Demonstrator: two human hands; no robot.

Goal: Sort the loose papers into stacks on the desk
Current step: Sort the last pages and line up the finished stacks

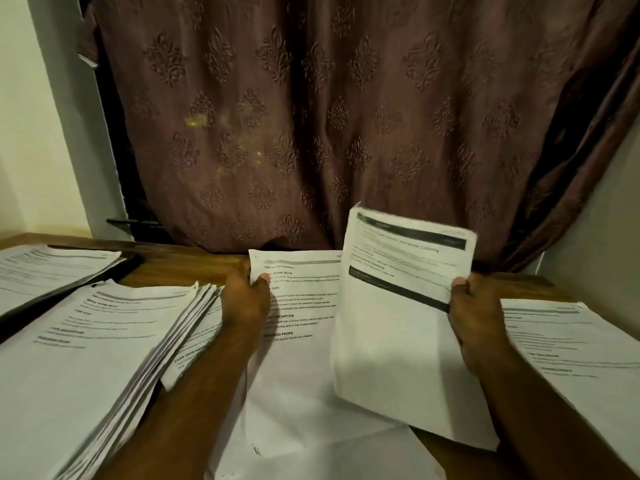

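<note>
My right hand [472, 308] grips the right edge of a printed sheet with dark bands [394, 323], lifted and tilted above the desk. My left hand [246, 296] pinches the upper left corner of a sheet with headings [301, 306] that lies in the middle pile. A thick fanned stack [97, 341] sits at the left. Another stack [571, 344] lies at the right, partly behind my right forearm. Loose sheets [311, 427] spread near the front edge.
A wooden desk [180, 265] holds everything. At the far left, more papers [45, 268] rest on a dark tray-like object. A brown patterned curtain [329, 116] hangs right behind the desk, with pale walls on both sides.
</note>
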